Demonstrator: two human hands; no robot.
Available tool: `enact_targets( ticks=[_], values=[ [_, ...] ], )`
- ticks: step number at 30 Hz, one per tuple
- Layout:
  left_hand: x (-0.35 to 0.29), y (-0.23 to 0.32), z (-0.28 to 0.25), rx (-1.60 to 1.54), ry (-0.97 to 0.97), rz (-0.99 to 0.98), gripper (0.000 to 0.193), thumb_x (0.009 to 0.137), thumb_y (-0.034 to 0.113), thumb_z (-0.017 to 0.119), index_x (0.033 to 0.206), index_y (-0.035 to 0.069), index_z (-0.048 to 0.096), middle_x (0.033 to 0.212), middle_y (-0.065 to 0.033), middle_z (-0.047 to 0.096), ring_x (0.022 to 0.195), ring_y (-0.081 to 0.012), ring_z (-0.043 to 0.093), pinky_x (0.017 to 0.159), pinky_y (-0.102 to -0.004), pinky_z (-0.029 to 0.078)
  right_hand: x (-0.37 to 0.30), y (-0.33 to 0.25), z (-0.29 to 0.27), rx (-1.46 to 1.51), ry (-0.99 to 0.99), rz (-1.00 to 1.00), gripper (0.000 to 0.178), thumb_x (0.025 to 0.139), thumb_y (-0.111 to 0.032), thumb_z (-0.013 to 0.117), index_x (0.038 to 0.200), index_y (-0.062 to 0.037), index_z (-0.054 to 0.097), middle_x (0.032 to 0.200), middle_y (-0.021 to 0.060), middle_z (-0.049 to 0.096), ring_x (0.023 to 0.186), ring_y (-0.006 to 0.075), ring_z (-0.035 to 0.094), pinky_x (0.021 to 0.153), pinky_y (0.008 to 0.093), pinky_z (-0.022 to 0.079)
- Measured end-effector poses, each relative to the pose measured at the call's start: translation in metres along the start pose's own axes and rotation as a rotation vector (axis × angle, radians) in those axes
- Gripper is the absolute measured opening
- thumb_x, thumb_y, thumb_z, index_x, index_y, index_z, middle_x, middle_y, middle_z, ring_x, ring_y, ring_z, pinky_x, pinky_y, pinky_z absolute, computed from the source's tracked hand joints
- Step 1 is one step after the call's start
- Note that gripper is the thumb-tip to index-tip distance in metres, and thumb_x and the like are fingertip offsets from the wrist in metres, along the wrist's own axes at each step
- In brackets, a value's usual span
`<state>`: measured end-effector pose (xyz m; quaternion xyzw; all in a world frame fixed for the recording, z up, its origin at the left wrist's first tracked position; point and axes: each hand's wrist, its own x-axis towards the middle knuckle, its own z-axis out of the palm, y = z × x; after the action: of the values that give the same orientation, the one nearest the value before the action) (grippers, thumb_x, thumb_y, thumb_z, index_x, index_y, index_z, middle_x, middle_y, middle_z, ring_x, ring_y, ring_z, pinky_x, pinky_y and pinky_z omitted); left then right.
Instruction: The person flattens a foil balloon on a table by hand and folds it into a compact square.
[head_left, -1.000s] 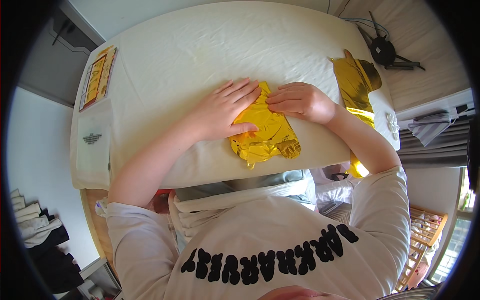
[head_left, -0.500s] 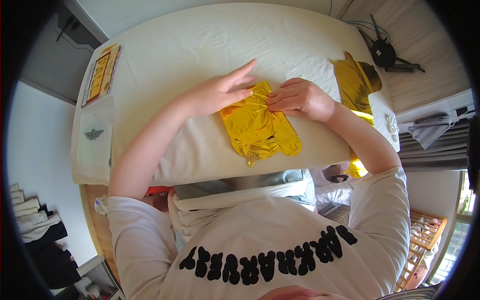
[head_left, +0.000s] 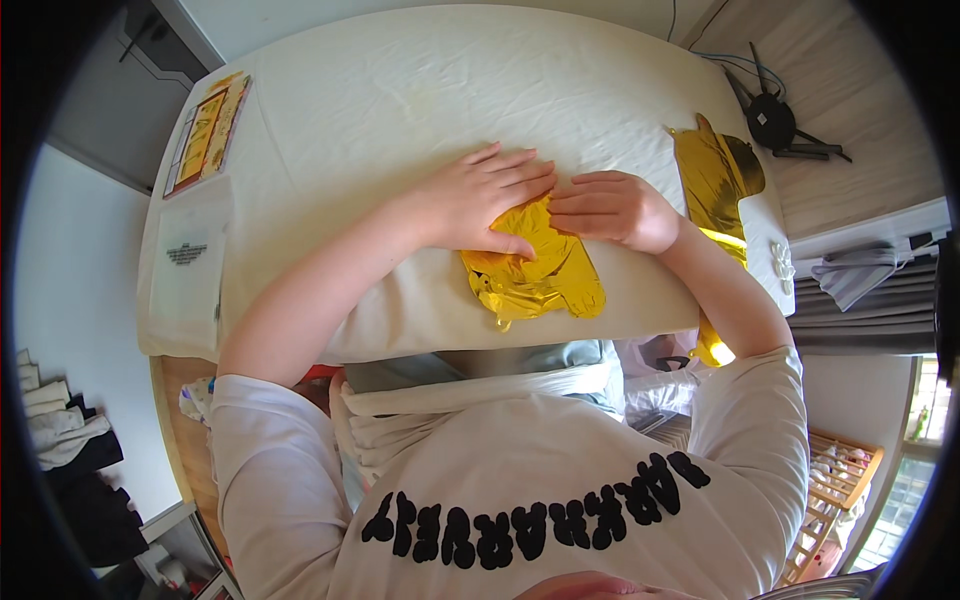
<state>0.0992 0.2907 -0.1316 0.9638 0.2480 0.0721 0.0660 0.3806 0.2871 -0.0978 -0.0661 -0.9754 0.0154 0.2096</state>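
A shiny gold foil balloon (head_left: 545,270), flat and folded, lies near the front edge of the cloth-covered table. My left hand (head_left: 490,198) rests flat over its upper left part, fingers stretched out and thumb reaching across the foil. At its upper right edge, my right hand (head_left: 618,212) lies with fingers extended side by side, touching the foil. Part of the balloon is hidden beneath both hands. Another flat gold foil balloon (head_left: 712,175) lies at the table's right side and hangs down over the front edge, partly behind my right forearm.
The white tablecloth (head_left: 400,90) covers the table. On the left lie a colourful printed packet (head_left: 207,135) and a translucent plastic bag (head_left: 185,262). A black router (head_left: 772,122) with antennas stands at the far right. Small white items (head_left: 782,262) lie by the right edge.
My left hand has come down from a raised, sideways pose to lie flat on the foil. The right hand's fingers have straightened. The view has shifted slightly.
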Motion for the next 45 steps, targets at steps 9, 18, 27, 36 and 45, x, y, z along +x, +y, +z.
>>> enact_targets(
  ticks=[9,18,27,36,45],
  values=[
    [-0.002,-0.001,0.003,0.0,0.047,0.006,0.108,0.081,0.081,0.063,0.159,0.01,0.04,0.168,-0.0069,0.035,0.158,-0.0268,0.026,0.129,-0.0518,0.018,-0.008,0.0,0.008,0.131,0.022,0.066,0.025,0.082,-0.013,0.075,0.106,-0.0056,0.076,0.11,0.0107,0.076,0.103,0.0292,0.074,0.094,0.0434,0.06],
    [-0.002,-0.001,-0.001,-0.025,0.072,0.031,0.118,0.071,0.084,0.069,0.157,0.008,0.043,0.167,-0.0082,0.037,0.157,-0.0269,0.026,0.129,-0.0508,0.018,-0.008,-0.009,-0.001,0.055,-0.004,-0.013,0.021,0.087,-0.015,0.075,0.105,-0.0041,0.077,0.109,0.0117,0.077,0.107,0.0298,0.074,0.095,0.0456,0.059],
    [-0.002,0.003,-0.009,-0.04,0.043,0.039,0.128,0.059,0.081,0.08,0.155,0.005,0.045,0.167,-0.0116,0.036,0.157,-0.0287,0.027,0.129,-0.0513,0.018,-0.005,-0.01,-0.001,0.148,-0.034,0.078,0.017,0.09,-0.017,0.074,0.102,-0.0063,0.077,0.105,0.009,0.077,0.105,0.0286,0.074,0.09,0.0435,0.058],
    [-0.002,0.002,-0.01,-0.03,0.047,0.061,0.133,0.053,0.082,0.081,0.155,0.005,0.045,0.166,-0.0128,0.036,0.157,-0.03,0.026,0.129,-0.0516,0.018,-0.008,-0.017,0.002,0.134,0.006,0.111,0.014,0.088,-0.015,0.076,0.1,-0.0078,0.077,0.104,0.0081,0.077,0.101,0.0288,0.074,0.086,0.0428,0.057],
    [-0.003,-0.002,-0.013,-0.119,-0.032,0.022,0.127,0.06,0.069,0.084,0.162,0.01,0.035,0.167,-0.0125,0.035,0.159,-0.0281,0.023,0.13,-0.0488,0.014,0.031,-0.04,0.0,0.202,-0.022,0.641,0.019,0.089,-0.015,0.078,0.105,-0.0057,0.077,0.095,0.0114,0.074,0.086,0.0319,0.07,0.081,0.0408,0.055]
  ],
)
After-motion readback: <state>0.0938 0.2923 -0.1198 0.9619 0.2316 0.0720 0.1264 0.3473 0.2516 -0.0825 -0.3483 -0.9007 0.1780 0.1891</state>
